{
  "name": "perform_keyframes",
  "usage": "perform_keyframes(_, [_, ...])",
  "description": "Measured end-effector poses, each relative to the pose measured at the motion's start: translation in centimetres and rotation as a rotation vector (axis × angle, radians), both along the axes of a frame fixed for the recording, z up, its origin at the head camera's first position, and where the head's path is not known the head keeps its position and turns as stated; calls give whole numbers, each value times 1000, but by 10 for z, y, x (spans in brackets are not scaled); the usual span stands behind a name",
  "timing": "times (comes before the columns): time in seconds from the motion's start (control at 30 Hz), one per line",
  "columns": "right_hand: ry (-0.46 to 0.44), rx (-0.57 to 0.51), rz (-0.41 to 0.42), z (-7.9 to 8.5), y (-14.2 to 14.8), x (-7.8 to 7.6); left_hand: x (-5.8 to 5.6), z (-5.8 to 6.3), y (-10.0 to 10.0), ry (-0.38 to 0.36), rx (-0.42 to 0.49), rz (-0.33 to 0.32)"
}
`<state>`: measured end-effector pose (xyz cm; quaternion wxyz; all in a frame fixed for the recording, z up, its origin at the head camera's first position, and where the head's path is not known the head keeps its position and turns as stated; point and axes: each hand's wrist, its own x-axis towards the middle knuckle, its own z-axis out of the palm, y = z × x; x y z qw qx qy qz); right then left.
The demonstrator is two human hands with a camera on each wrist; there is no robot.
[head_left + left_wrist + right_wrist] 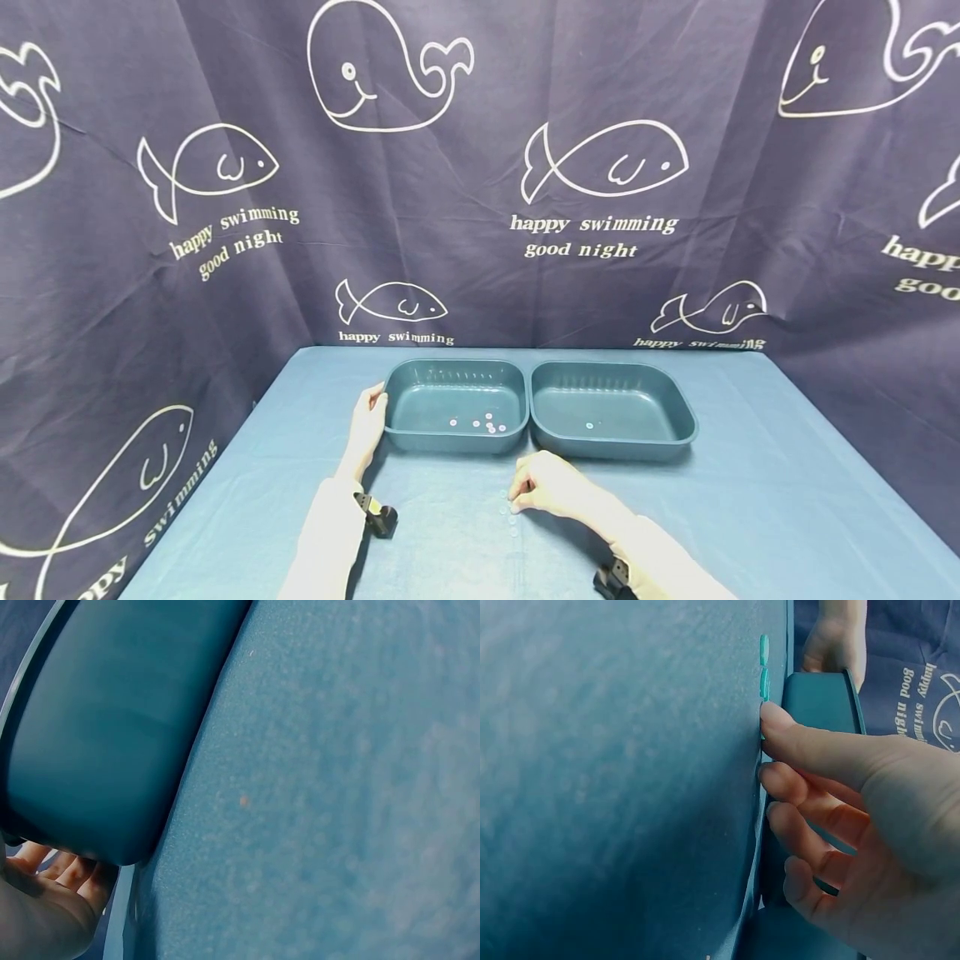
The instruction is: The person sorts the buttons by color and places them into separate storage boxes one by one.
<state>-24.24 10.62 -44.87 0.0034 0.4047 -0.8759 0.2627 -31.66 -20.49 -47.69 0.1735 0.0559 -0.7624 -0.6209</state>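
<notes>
My left hand grips the left end of a teal plastic tray; in the left wrist view its fingers lie against the tray's end wall. Several small pink button-like discs lie inside that tray. My right hand is low over the cloth in front of the trays, thumb and index finger bent toward each other around a small light-blue disc. Whether they pinch it I cannot tell. Two teal discs show edge-on past the thumb tip in the right wrist view. More pale blue discs lie on the cloth nearby.
A second teal tray stands right beside the first, with one small blue disc in it. Light-blue cloth covers the table. Dark blue curtains with whale and fish drawings hang behind and at both sides.
</notes>
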Motion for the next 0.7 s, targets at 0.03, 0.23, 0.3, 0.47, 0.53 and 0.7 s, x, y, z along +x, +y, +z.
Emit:
perform_keyframes(0.03, [10,6,1,0,0,0,0,0,0,1,-3,-2])
perform_keyframes(0.23, [25,21,4,-3,-1,-1,0,-1,-1,1,-16,-4])
perform_keyframes(0.3, [24,23,9,-3,-1,-1,0,0,-1,1,-21,-2])
perform_keyframes(0.47, [2,20,22,-4,0,-1,0,0,0,-4,-14,6])
perform_keyframes(0.53, [-12,10,29,-5,0,-2,0,-1,0,-6,-11,8])
perform_keyframes(0.7, [-24,-20,54,-5,2,-2,-1,-1,-1,-2,-16,9])
